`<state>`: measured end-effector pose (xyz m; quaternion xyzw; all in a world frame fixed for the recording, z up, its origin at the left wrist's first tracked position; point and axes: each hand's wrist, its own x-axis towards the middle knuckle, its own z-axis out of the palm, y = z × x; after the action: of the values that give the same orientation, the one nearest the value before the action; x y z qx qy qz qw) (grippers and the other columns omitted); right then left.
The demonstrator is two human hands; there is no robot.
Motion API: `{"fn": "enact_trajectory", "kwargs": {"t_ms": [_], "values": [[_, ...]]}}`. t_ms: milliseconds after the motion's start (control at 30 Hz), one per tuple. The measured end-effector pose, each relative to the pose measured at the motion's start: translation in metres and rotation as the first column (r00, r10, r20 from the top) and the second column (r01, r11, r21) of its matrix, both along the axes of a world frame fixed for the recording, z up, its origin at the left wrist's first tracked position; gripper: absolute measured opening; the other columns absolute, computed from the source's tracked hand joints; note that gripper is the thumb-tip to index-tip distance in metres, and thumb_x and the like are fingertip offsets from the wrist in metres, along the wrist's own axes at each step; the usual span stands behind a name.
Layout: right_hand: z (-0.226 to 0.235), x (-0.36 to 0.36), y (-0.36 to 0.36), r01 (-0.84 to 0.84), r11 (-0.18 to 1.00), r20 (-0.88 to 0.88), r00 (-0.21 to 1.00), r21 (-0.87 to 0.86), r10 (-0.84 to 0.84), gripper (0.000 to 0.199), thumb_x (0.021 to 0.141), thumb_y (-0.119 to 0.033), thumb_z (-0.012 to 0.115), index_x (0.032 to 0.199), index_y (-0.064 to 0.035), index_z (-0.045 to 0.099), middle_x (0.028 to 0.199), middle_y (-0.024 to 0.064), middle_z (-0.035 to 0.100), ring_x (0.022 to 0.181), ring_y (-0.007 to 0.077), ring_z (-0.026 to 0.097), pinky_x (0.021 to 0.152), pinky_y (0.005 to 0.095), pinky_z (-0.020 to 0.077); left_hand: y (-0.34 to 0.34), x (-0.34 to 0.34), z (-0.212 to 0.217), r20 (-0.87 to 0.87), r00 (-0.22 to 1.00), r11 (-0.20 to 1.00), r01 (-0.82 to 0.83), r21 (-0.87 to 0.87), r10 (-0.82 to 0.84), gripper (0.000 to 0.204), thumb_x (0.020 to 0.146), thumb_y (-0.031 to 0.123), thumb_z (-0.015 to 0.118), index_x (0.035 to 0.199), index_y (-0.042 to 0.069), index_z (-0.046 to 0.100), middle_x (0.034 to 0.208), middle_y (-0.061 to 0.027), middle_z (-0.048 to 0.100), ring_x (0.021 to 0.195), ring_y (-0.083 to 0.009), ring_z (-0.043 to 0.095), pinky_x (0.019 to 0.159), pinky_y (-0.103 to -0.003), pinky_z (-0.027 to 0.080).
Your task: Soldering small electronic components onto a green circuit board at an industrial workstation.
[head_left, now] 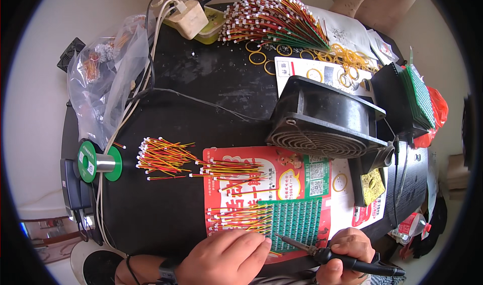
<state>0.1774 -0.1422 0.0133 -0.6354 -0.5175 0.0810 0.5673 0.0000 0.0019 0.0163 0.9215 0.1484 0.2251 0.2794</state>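
Note:
My right hand (352, 247) grips a black-handled soldering iron (334, 258). Its metal tip points left and lies over the lower left part of a green circuit board panel (297, 219). Beside that tip, my left hand (229, 259) is closed at the panel's left edge, its fingertips pressed together; whatever they pinch is hidden. Red and yellow wires with white connectors (236, 213) lie in a row with their ends on the panel's left side. More wires (229, 169) are laid out just above, and a loose pile of wires (163, 155) sits farther left.
A black fan (327, 119) stands beyond the panel, near a yellow sponge (373, 187) in a holder. Left are a solder spool (104, 163), a plastic bag (108, 78) and cables. A large wire bundle (276, 18), rubber bands (352, 58) and a power adapter (187, 19) lie at the back.

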Motion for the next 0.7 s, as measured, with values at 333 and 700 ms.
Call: {"fn": "enact_trajectory", "kwargs": {"t_ms": [333, 700], "values": [[-0.0013, -0.0004, 0.001, 0.009, 1.0, 0.018, 1.0, 0.018, -0.009, 0.025, 0.096, -0.017, 0.066, 0.095, 0.0069, 0.059, 0.07, 0.0135, 0.059, 0.054, 0.0223, 0.057, 0.051, 0.0345, 0.0468, -0.0041, -0.0017, -0.0004, -0.047, 0.998, 0.996, -0.038, -0.087, 0.034, 0.016, 0.081, 0.002, 0.071, 0.097, -0.001, 0.072, 0.092, -0.0114, 0.064, 0.082, -0.0285, 0.064, 0.069, -0.038, 0.055], [-0.0015, 0.0029, 0.0002, -0.066, 0.998, 0.035, 0.997, -0.004, 0.066, 0.021, 0.094, -0.013, 0.066, 0.095, 0.0072, 0.059, 0.07, 0.0151, 0.061, 0.053, 0.0226, 0.057, 0.05, 0.0353, 0.0464, -0.0104, -0.0018, -0.0051, -0.106, 0.99, 0.995, -0.096, -0.036, 0.092, 0.015, 0.081, 0.003, 0.071, 0.096, -0.001, 0.072, 0.089, -0.0112, 0.062, 0.081, -0.0288, 0.064, 0.069, -0.038, 0.055]]}}
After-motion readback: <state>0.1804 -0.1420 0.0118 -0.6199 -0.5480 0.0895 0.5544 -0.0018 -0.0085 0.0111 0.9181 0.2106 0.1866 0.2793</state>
